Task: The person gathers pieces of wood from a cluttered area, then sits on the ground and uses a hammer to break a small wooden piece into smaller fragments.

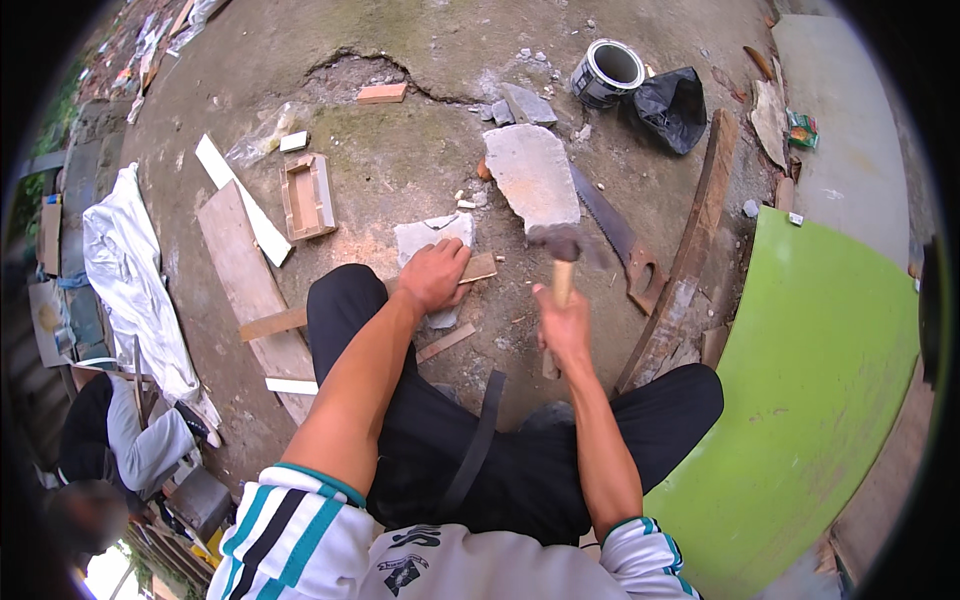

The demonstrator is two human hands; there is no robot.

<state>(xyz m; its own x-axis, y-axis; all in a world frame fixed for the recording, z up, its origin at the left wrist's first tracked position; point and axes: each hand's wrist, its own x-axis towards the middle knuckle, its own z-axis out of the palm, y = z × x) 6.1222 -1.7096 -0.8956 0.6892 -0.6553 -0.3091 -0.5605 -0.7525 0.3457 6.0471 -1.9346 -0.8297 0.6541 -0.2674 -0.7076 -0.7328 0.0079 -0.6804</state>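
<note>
— Where's the small flat wooden piece?

— Under the left hand, whose grip pins it on a grey stone slab on the ground. The right hand is closed around a wooden-handled hammer, head raised (blurred) just right of that grip.

— Risk?

— I'd judge a slightly off swing could catch the pinning fingers or split the wood.

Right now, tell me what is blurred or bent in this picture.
Head view: the hammer head is smeared by motion, while the left hand on the wood piece stays sharp; the fisheye bends the green board and long plank near the dark rim; light is soft, with no hard shadows.
</note>
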